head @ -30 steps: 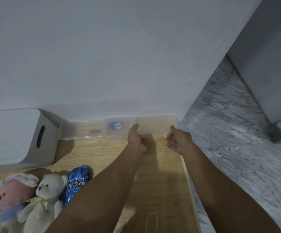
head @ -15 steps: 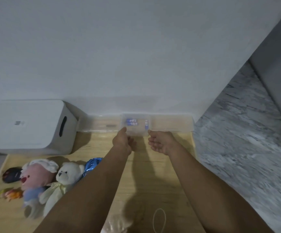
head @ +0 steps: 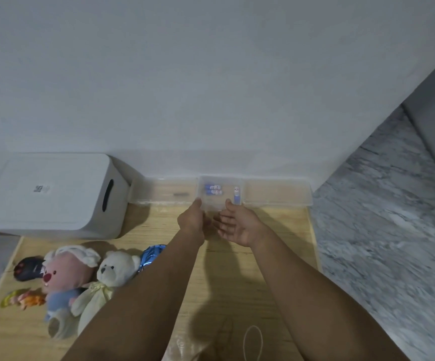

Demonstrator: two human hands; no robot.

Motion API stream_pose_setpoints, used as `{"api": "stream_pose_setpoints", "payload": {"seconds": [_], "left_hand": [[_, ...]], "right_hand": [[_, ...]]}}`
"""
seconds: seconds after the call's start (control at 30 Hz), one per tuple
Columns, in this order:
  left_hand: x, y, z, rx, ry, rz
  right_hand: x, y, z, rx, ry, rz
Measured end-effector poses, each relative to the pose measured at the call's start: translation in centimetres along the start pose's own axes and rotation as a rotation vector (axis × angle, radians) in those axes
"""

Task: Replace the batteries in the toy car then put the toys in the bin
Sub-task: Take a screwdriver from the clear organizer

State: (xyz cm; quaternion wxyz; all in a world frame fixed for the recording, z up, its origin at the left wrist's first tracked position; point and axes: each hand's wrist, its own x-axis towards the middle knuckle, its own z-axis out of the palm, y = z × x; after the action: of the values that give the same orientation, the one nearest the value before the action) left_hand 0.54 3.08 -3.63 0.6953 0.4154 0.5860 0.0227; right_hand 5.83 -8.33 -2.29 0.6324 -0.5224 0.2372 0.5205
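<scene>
A shiny blue toy car (head: 150, 257) lies left of frame centre, mostly hidden by a forearm. Blue-and-white cylindrical batteries (head: 213, 189) lie inside a clear plastic box (head: 220, 204) at centre. A closed white plastic bin with a dark handle slot (head: 55, 195) sits at left.

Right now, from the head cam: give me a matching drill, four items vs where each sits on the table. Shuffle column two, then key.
Items
1. white bin
2. clear tray with batteries
3. blue toy car
4. white teddy bear

Places
A. just right of the pink plush toy
B. far left corner, against the wall
C. at both hands' fingertips, against the wall
D. partly hidden behind the left forearm

Pairs: 1-B, 2-C, 3-D, 4-A
</scene>
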Motion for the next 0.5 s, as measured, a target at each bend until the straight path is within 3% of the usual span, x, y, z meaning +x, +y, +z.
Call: {"api": "stream_pose_setpoints", "payload": {"seconds": [0.27, 0.5], "left_hand": [[-0.7, 0.1, 0.0, 0.036, -0.001, 0.010], [-0.4, 0.3, -0.2, 0.015, -0.071, 0.008]], "right_hand": [[0.5, 0.3, -0.1, -0.158, 0.121, -0.116], [0.0, 0.4, 1.4, -0.093, 0.196, -0.159]]}}
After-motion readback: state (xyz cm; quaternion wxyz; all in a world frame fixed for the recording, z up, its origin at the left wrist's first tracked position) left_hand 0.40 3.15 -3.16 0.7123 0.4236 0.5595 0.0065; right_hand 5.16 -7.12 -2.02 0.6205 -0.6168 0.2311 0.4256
